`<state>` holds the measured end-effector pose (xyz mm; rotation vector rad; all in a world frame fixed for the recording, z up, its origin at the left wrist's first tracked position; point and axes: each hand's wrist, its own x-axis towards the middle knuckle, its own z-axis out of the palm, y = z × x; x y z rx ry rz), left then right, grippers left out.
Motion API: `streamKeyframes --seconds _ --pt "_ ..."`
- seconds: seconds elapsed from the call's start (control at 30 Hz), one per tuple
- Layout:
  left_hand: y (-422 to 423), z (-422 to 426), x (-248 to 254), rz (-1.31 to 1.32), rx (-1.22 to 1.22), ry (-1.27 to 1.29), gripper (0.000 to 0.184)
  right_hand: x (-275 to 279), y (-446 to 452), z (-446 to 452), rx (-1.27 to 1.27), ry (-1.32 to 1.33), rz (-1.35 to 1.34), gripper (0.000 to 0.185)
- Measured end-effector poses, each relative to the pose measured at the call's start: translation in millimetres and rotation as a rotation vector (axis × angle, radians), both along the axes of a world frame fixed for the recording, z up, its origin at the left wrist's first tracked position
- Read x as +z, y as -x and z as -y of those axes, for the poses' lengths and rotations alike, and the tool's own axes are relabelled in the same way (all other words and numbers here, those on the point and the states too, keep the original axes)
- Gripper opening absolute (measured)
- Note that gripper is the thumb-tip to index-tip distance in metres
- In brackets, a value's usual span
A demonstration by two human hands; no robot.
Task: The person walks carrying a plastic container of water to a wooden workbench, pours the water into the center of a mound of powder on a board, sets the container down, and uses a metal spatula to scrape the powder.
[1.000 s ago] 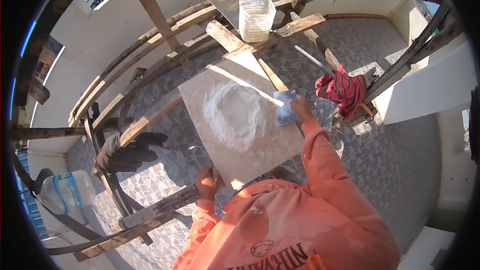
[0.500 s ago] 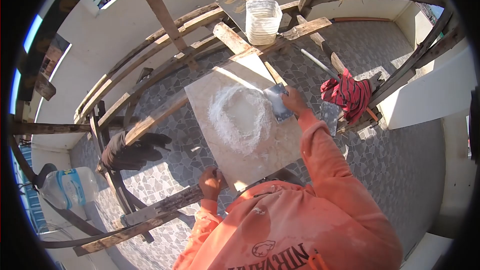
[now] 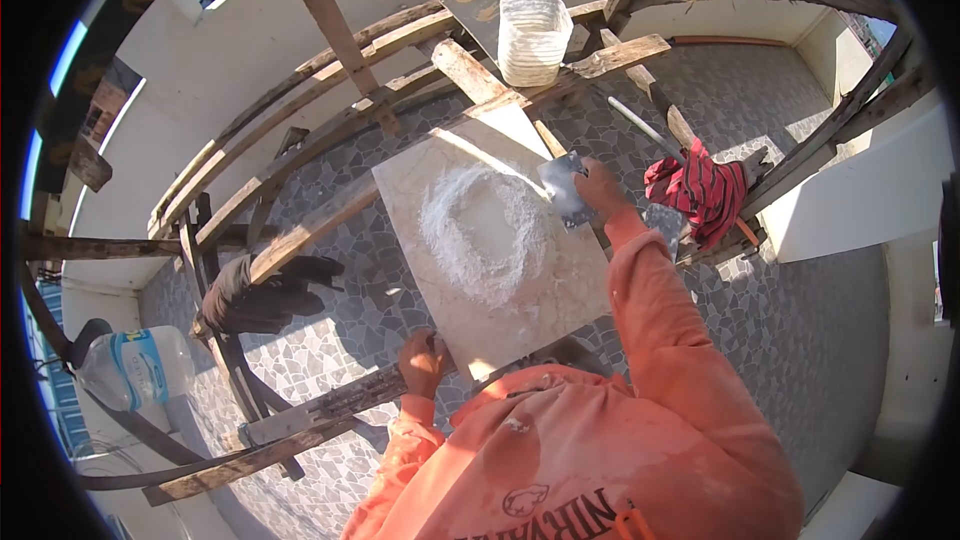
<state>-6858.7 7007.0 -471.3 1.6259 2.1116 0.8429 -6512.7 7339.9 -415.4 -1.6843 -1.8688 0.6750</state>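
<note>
My right hand (image 3: 602,190) is closed around a flat rectangular metal trowel (image 3: 565,191). The trowel is at the right edge of a beige marbled tile (image 3: 420,200), just beside a ring of white powder (image 3: 535,250). Inside that ring lies a smooth whitish pool (image 3: 487,224), apparently liquid. My left hand (image 3: 422,362) is at the tile's near left corner, by the end of a wooden beam (image 3: 350,396). Its fingers are curled, and what they grip, if anything, is hidden.
Beyond the tile a white ribbed bucket (image 3: 530,40) stands on planks. A striped red cloth (image 3: 700,195) hangs at the right; a dark glove-like cloth (image 3: 265,295) drapes a beam on the left. A clear water jug (image 3: 140,368) is far left. Wooden beams surround me.
My right hand and the trowel have shifted slightly right and away from me, off the ring's edge. My left hand stays in place.
</note>
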Motion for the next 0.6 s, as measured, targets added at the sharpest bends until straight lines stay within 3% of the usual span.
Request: streamKeyframes --seconds 0.2,0.37,0.43,0.6 --pt "-1 -1 4 -0.01 0.019 0.062 0.016 -38 -27 -31 -0.027 0.299 -0.104 0.037" --pt "-1 0 4 -0.025 0.022 0.102 0.018 -75 -1 -67 0.166 0.202 0.006 0.037" --pt "-2 -3 12 -0.03 0.013 0.097 0.02 -73 16 -70 0.201 0.102 0.069 0.04" --pt "-3 -1 14 -0.038 0.013 0.1 0.021 -38 31 -75 0.297 0.16 0.072 0.044"
